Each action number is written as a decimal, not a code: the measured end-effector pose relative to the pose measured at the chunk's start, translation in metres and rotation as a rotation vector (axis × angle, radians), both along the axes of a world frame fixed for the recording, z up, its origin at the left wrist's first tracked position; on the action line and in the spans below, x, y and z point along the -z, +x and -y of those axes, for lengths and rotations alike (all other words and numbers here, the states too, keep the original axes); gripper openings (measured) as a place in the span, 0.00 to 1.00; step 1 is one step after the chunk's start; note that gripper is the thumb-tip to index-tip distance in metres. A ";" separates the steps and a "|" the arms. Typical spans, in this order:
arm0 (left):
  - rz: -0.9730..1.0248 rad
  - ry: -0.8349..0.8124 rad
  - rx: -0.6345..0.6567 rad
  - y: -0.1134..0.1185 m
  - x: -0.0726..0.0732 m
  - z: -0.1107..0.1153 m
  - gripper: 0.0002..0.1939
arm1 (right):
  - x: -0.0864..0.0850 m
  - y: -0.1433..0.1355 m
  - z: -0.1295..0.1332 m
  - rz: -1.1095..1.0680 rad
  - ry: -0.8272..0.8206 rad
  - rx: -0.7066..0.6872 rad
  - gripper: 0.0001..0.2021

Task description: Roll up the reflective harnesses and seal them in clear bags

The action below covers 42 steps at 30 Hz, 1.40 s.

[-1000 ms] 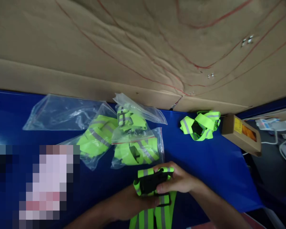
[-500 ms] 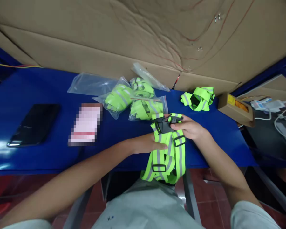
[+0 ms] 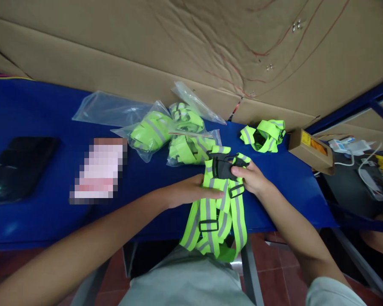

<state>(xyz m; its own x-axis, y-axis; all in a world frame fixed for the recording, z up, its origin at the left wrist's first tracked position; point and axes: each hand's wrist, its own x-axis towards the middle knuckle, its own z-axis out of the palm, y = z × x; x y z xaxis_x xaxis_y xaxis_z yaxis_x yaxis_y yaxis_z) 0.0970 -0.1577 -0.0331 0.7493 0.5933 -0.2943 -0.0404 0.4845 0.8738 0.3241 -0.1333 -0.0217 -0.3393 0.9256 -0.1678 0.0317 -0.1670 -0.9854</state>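
Folded neon-yellow reflective straps (image 3: 207, 208) with grey stripes and black slide adjusters hang in front of me over the table edge. My left hand (image 3: 188, 191) is closed round them, its thumb lying across the front and its fingers hidden behind. At the top sits a black plastic buckle (image 3: 222, 168). My right hand (image 3: 253, 176) pinches the buckle's right side, thumb in front, other fingers mostly behind the straps. The lower loops dangle above my lap.
On the blue table (image 3: 153, 204), bagged reflective straps (image 3: 151, 131) lie beside clear bags (image 3: 111, 108). Further right are a loose strap bundle (image 3: 268, 134) and a cardboard box (image 3: 311, 153). A black phone-like object (image 3: 22, 165) and a blurred pink-white rectangle (image 3: 98, 168) lie left.
The straps hang slightly lower and more spread, and the buckle has tilted a little. Both hands keep their grip. The camera view has shifted slightly.
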 end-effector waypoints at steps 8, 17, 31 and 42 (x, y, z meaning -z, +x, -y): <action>0.246 -0.189 -0.187 0.015 -0.004 0.006 0.36 | -0.015 -0.027 0.013 0.209 0.292 0.096 0.24; 0.398 -0.192 -0.309 0.016 -0.006 0.016 0.24 | -0.055 -0.053 0.007 0.609 1.247 -0.018 0.08; 0.422 -0.266 0.205 -0.001 -0.024 0.012 0.18 | -0.077 -0.030 0.000 0.415 0.924 0.071 0.16; 0.503 -0.255 0.201 -0.007 -0.030 0.015 0.18 | -0.115 -0.002 0.032 0.817 1.188 -0.393 0.29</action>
